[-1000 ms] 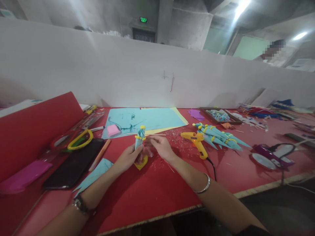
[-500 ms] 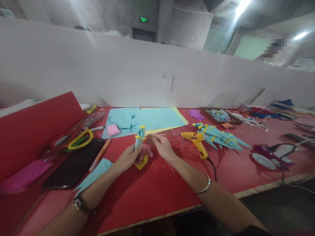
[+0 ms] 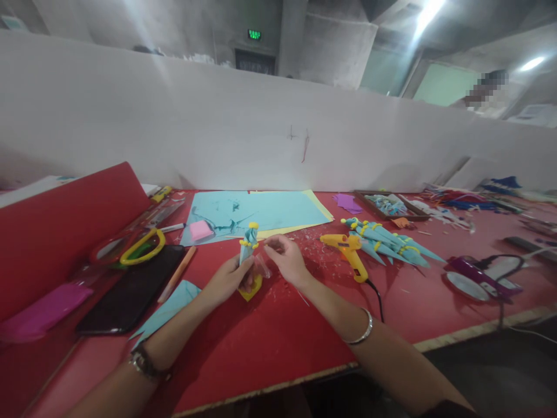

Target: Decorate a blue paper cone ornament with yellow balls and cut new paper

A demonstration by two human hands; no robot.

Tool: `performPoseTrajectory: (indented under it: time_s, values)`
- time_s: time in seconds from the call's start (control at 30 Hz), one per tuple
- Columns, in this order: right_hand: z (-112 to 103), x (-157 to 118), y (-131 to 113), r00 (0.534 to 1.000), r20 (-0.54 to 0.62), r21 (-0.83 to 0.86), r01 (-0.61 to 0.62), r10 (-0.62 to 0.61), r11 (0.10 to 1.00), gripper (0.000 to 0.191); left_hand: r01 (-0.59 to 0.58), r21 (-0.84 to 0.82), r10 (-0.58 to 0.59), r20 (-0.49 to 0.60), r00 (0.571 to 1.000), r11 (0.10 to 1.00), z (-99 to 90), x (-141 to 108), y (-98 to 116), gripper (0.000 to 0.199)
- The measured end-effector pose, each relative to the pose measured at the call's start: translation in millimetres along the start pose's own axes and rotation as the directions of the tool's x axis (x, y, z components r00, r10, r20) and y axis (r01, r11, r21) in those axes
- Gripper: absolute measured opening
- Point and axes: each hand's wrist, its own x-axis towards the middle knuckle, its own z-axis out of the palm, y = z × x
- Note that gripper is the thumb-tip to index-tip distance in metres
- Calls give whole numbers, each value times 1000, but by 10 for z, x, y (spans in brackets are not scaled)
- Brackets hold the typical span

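Observation:
My left hand (image 3: 230, 276) is wrapped round a light blue paper cone (image 3: 246, 253), which stands roughly upright with yellow trim and a yellow ball at its top. Just to the right, my right hand (image 3: 285, 259) has its fingertips pinched together, apart from the cone; whatever they hold is too small to make out. A yellow piece (image 3: 249, 290) lies on the red table under my left hand, beside a clear plastic bit (image 3: 263, 267). Several similar blue paper cones (image 3: 387, 239) with yellow trim lie in a pile on the right.
A yellow hot glue gun (image 3: 348, 253) lies right of my hands, its cord trailing forward. Blue paper sheets (image 3: 270, 210) lie behind. On the left are a black phone (image 3: 130, 293), yellow-handled scissors (image 3: 143, 248) and an orange pen (image 3: 177, 274). A brown tray (image 3: 418, 215) holds scraps.
My right hand has drawn slightly right and up, away from the cone. My left hand keeps the cone in almost the same place.

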Motion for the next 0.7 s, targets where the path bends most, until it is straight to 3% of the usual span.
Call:
performPoseTrajectory:
  time_s: [0.13, 0.4, 0.7]
  values:
    - [7, -12, -22, 998, -15, -62, 63, -64, 996, 10, -32, -1, 32, 12, 999, 1000, -5, 11, -36, 45]
    - [26, -45, -39, 997, -58, 62, 59, -56, 996, 14, -40, -9, 40, 13, 999, 999, 3, -1, -18, 43]
    - [22, -103, -127, 985, -92, 16, 151, -149, 988, 13, -16, -12, 16, -23, 1000, 1000, 47, -37, 49, 37]
